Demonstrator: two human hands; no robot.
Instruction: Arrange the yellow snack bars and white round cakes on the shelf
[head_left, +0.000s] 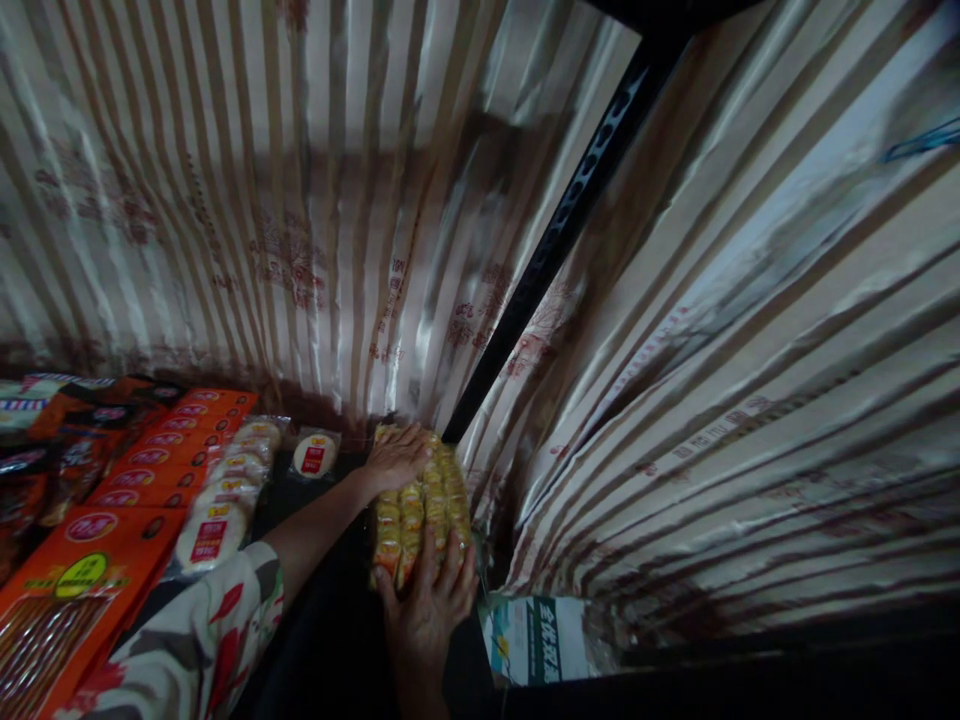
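Observation:
A clear-wrapped pack of yellow-gold snack pieces in rows lies on the dark shelf, against the corner post. Across its far end rests my left hand, fingers stretched out flat on the wrapper. My right hand grips the near end, thumb at the left edge and fingers bent over the top. Just left of the pack is a single round white cracker packet with a red label. A row of similar round packets sits further left, partly behind my left sleeve.
Orange snack packets overlap in a row at the left, beside darker bags. A black perforated post slants up from the corner. Pleated, printed sheeting hangs behind. A green and white packet lies at the lower right.

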